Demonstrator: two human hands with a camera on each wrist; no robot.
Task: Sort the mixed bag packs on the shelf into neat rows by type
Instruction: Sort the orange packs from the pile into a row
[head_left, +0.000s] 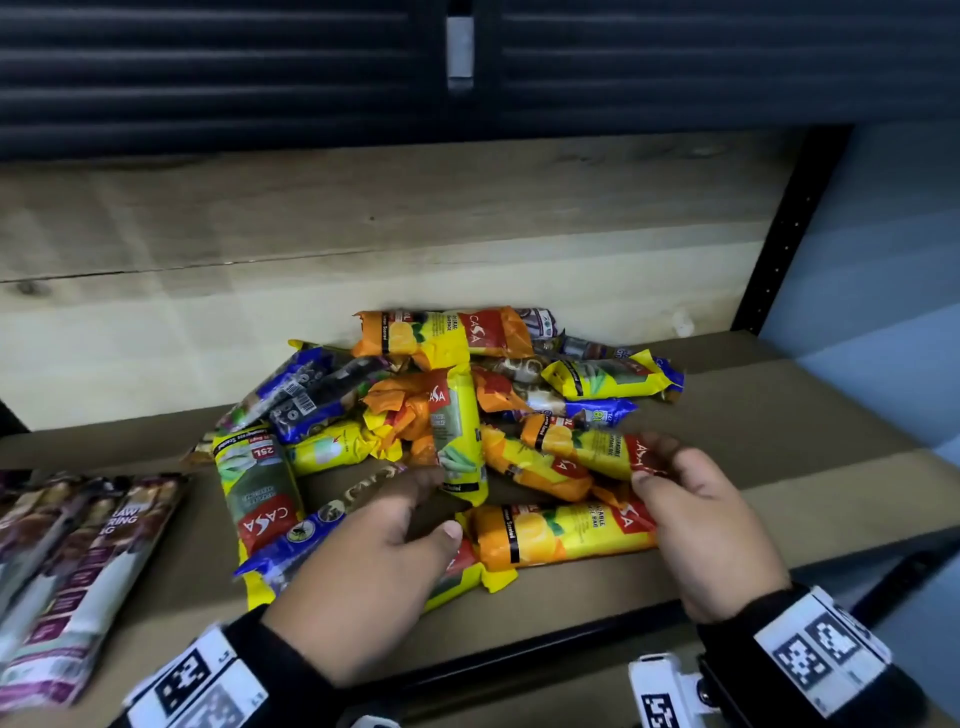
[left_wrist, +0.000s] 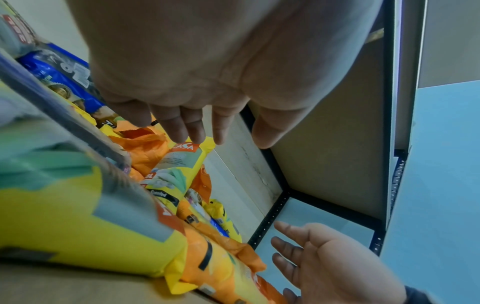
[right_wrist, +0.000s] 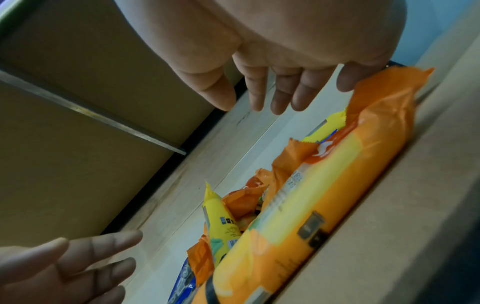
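Left hand: I see my left hand (head_left: 358, 566) low over the near side of the heap, fingers straight and loosely spread, grasping nothing; the left wrist view shows the fingers (left_wrist: 182, 125) extended above the packs with air under them.
Right hand: my right hand (head_left: 701, 525) sits at the right end of the heap, fingers relaxed and slightly bent, thumb near the red end of a pack; I cannot tell from the head view whether it touches, and the right wrist view shows the fingers (right_wrist: 280, 92) open with nothing enclosed.
Heap: the mixed pile of packs (head_left: 447, 415) lies ahead of both hands on the shelf board (head_left: 779, 431), packs crossing at many angles.
Nearest orange pack: the orange-and-yellow pack (head_left: 561, 530) lies between my two hands, long axis running left to right, red logo end toward my right hand, orange crimped end toward my left.
Green pack: a yellow pack with a green panel (head_left: 457, 431) lies just beyond my left fingertips, long axis running away from me, red logo at the far end.
Left yellow pack: another yellow pack (head_left: 260, 488) lies left of my left hand, long axis near-to-far, red logo end nearest me.
Back orange pack: one orange pack (head_left: 441, 335) lies at the far edge, long axis left to right.
Purple packs: flat purple packs (head_left: 78, 566) lie side by side well to the left of my left hand, long axes slanting away from me.
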